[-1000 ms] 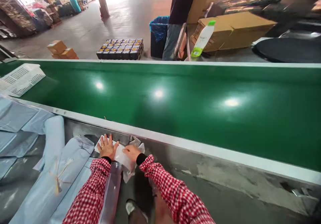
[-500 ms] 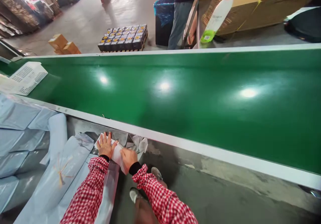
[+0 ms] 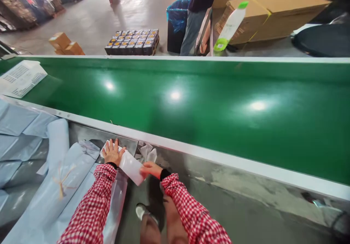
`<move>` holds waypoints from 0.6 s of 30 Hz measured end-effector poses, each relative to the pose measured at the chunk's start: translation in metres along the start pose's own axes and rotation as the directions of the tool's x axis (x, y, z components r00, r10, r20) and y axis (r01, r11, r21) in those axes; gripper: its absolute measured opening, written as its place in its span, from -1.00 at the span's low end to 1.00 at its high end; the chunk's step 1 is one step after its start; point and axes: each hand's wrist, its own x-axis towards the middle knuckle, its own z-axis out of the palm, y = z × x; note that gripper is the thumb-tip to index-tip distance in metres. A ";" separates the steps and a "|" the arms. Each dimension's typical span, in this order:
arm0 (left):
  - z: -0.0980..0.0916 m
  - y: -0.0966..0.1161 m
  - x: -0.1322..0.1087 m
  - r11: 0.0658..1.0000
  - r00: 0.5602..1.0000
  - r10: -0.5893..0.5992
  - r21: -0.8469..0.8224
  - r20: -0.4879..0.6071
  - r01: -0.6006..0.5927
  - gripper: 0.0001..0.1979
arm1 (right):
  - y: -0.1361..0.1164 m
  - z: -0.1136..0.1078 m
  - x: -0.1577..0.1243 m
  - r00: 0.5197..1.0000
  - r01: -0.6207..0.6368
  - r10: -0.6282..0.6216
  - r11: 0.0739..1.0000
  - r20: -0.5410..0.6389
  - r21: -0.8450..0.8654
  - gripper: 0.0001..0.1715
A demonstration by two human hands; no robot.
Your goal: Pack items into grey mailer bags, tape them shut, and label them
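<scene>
A flat white sheet-like piece [image 3: 131,167], perhaps paper or plastic film, reaches past the corner of the metal work surface [image 3: 125,142]. My left hand [image 3: 112,154] lies flat on its far end with fingers spread. At the near end, my right hand [image 3: 150,169] pinches the edge between thumb and fingers. Beside them, several folded white pieces [image 3: 148,152] stick up at the surface's corner. To the left lies a pale blue plastic bundle [image 3: 72,163] with loose tan ties [image 3: 61,182] on it.
A green conveyor belt [image 3: 191,120] with a white rim runs across in front. On its left end lies a white perforated basket [image 3: 23,78]. Beyond stand a person [image 3: 201,10], a lined black bin [image 3: 175,32], stacked cartons [image 3: 276,12] and a green-and-white bottle-shaped piece [image 3: 231,27].
My right hand has moved right, away from my left, and more of the white piece shows between them. My left hand stays flat on it. The view has shifted slightly.
</scene>
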 end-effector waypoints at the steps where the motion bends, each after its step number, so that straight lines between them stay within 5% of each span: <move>1: 0.000 0.000 0.000 1.000 1.000 0.001 -0.007 0.003 -0.001 -0.33 | 0.004 -0.009 -0.007 1.000 -0.008 0.008 1.000 0.016 0.017 -0.38; 5: -0.001 -0.001 0.000 1.000 1.000 0.008 -0.015 0.020 -0.007 -0.32 | 0.008 -0.028 -0.025 0.998 -0.019 0.022 0.999 -0.053 0.051 -0.33; 12: -0.001 0.000 0.001 1.000 1.000 -0.016 -0.025 0.012 0.016 -0.33 | -0.012 -0.021 -0.049 0.956 0.050 -0.024 0.995 -0.291 0.082 -0.38; 15: -0.001 0.001 0.001 0.994 1.000 -0.023 -0.105 -0.013 0.021 -0.34 | -0.005 -0.040 -0.079 0.875 0.034 0.031 0.991 -0.482 0.126 -0.34; 18: -0.009 0.001 0.000 0.979 0.998 0.004 -0.203 -0.057 -0.015 -0.36 | -0.002 -0.072 -0.113 0.731 0.020 0.089 0.988 -0.677 0.152 -0.28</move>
